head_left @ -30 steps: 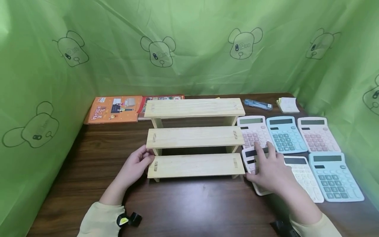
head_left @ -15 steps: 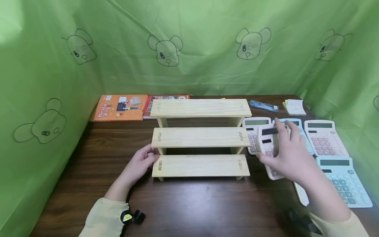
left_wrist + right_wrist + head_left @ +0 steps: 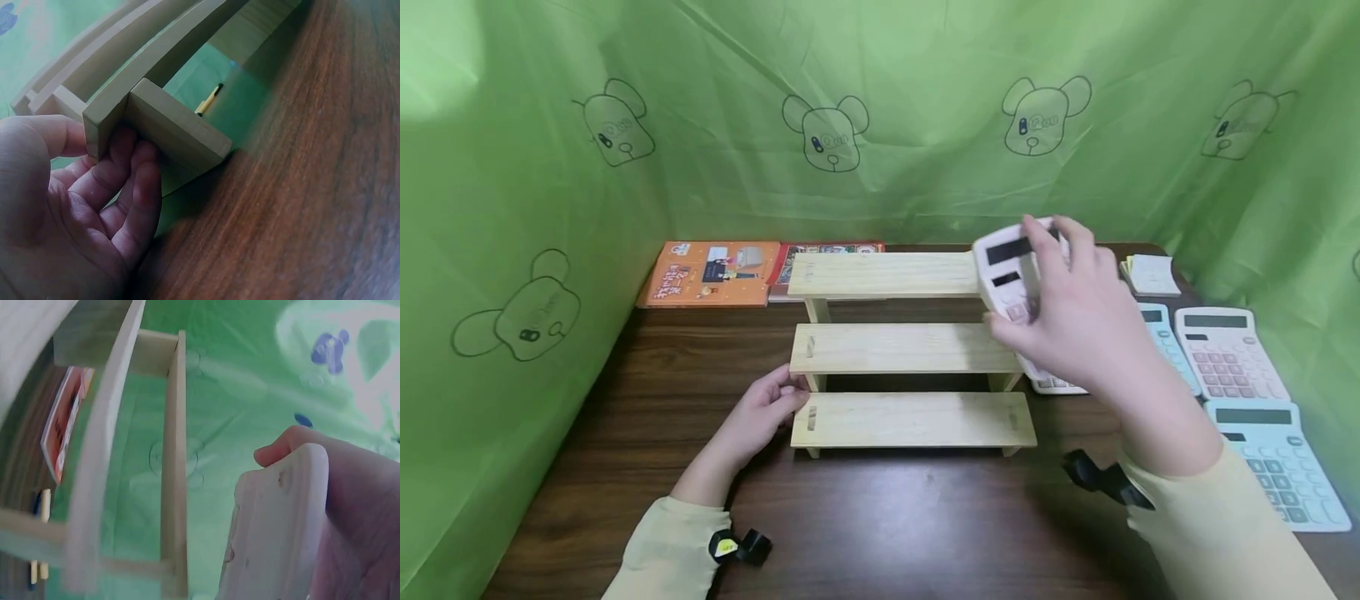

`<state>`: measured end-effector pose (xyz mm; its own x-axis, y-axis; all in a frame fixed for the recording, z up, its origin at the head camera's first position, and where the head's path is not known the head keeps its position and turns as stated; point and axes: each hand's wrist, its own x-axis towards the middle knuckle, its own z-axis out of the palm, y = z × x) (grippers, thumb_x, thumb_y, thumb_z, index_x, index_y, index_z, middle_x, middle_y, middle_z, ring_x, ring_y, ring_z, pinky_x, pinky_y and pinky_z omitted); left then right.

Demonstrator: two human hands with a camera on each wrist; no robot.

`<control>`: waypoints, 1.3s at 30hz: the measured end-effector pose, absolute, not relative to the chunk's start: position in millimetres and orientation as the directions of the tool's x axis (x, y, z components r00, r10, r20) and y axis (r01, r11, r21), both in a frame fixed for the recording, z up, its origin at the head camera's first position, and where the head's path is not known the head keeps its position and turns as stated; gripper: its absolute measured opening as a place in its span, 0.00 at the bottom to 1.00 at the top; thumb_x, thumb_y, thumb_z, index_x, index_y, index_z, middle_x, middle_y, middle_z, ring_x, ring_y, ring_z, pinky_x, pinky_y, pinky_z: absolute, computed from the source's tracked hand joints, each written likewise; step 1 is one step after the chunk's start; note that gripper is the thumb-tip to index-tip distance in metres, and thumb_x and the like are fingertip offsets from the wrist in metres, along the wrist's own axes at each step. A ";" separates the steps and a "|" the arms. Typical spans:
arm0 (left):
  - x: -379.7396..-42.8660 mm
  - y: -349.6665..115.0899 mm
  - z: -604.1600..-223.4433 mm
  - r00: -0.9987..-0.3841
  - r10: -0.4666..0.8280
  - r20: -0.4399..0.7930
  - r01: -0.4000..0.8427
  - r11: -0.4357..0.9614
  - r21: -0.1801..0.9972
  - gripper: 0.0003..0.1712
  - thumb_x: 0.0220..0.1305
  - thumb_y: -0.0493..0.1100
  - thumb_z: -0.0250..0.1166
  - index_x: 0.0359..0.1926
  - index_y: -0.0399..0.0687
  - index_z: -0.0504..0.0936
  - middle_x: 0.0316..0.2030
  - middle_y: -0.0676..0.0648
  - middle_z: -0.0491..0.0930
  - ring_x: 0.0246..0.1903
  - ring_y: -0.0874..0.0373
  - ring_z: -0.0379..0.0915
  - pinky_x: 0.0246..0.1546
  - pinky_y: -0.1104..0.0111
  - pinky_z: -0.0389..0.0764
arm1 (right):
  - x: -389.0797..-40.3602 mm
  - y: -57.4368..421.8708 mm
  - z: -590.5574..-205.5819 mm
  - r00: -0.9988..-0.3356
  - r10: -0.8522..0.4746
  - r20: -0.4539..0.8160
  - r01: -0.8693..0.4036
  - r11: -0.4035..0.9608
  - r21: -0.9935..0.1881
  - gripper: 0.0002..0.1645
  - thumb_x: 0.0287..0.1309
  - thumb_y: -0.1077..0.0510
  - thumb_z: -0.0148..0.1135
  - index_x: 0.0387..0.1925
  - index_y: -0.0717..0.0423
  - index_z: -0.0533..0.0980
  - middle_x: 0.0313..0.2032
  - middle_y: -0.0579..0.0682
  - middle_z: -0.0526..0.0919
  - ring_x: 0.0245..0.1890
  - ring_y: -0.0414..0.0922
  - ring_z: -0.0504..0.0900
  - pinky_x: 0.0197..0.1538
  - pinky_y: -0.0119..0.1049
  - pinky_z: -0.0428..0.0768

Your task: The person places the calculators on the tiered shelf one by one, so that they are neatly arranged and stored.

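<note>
A three-tier wooden step shelf stands on the dark wood table. At its left end my left hand pinches the end of the lowest board, the thumb on one face and the fingers curled under it, as the left wrist view shows. My right hand holds a white calculator with pink keys, lifted in the air by the right end of the shelf's upper tiers. The calculator is tilted, and my fingers cover part of its face. In the right wrist view the white calculator shows its back and edge, apart from the boards.
On the right lie a pink-keyed calculator, a blue calculator and others partly hidden by my right arm. Behind them is a sticky-note pad. An orange book lies back left. Green cloth walls the table.
My right hand has picked up the calculator from the front row and carried it up and left to the shelf's right end. The left hand stays on the shelf. The head view has shifted slightly.
</note>
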<state>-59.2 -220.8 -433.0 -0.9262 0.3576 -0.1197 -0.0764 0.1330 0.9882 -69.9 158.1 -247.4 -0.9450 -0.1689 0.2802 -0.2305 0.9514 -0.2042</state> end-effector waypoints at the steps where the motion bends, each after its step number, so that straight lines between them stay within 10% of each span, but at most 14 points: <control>1: -59.0 -221.4 -432.6 -0.926 0.358 -0.120 -0.077 0.131 0.988 0.17 0.71 0.37 0.54 0.56 0.33 0.69 0.35 0.39 0.80 0.30 0.54 0.77 0.27 0.64 0.79 | -75.2 150.5 -243.8 -0.943 -0.183 0.277 -0.240 0.953 -0.187 0.67 0.41 0.33 0.68 0.76 0.47 0.44 0.71 0.63 0.50 0.54 0.72 0.64 0.39 0.67 0.73; 28: -62.4 -215.5 -440.3 -0.937 0.347 -0.047 -0.013 0.100 0.995 0.07 0.70 0.35 0.56 0.47 0.37 0.72 0.26 0.44 0.78 0.26 0.59 0.73 0.27 0.67 0.75 | -121.8 79.2 -262.7 -0.920 -0.313 0.234 -0.363 0.908 -0.211 0.46 0.52 0.18 0.47 0.54 0.49 0.71 0.67 0.61 0.61 0.65 0.62 0.58 0.58 0.65 0.63; 39: -64.4 -214.0 -438.9 -0.944 0.322 -0.071 -0.048 0.077 0.996 0.09 0.68 0.35 0.57 0.46 0.33 0.72 0.31 0.40 0.81 0.30 0.57 0.78 0.30 0.66 0.80 | -114.3 115.1 -272.5 -0.811 -0.539 0.229 -0.585 0.757 -0.291 0.49 0.51 0.31 0.66 0.69 0.46 0.64 0.74 0.56 0.49 0.73 0.55 0.45 0.66 0.61 0.57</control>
<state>-64.4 -214.0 -438.9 -0.9442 0.3217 -0.0708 -0.0484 0.0773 0.9958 -114.3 115.1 -272.5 -0.8106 -0.5391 0.2287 -0.5854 0.7567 -0.2909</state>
